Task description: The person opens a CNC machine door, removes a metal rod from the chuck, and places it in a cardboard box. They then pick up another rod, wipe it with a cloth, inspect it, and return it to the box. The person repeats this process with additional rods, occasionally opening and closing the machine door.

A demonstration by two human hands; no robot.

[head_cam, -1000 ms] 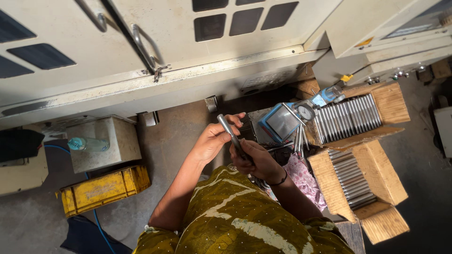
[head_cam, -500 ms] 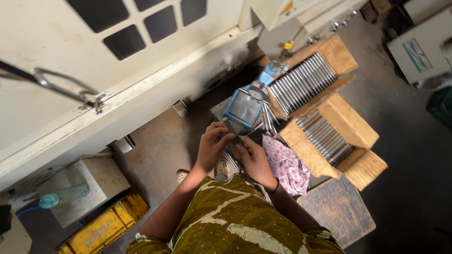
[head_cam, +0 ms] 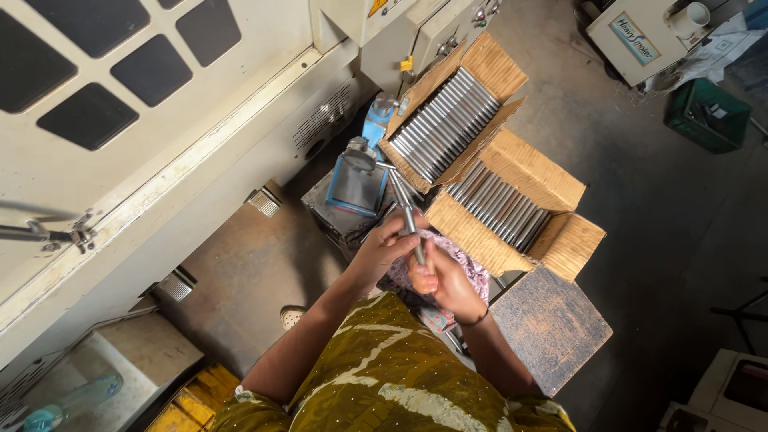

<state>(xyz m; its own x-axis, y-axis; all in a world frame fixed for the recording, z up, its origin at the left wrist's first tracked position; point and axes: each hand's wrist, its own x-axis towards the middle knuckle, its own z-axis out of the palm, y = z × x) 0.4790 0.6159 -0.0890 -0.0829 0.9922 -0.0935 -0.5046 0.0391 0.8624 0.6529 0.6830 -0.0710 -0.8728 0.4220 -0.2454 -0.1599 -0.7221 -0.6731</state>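
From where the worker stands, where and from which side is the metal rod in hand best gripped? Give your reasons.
Grip the rod at its lower end, near the body, wrapping from either side as the left hand and right hand do. It is long, thin and round, and its far end points away over the blue stand, so the near end is probably easiest to reach.

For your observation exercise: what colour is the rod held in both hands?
Shiny silver-grey metal rod, gripped by left hand and right hand; head view.
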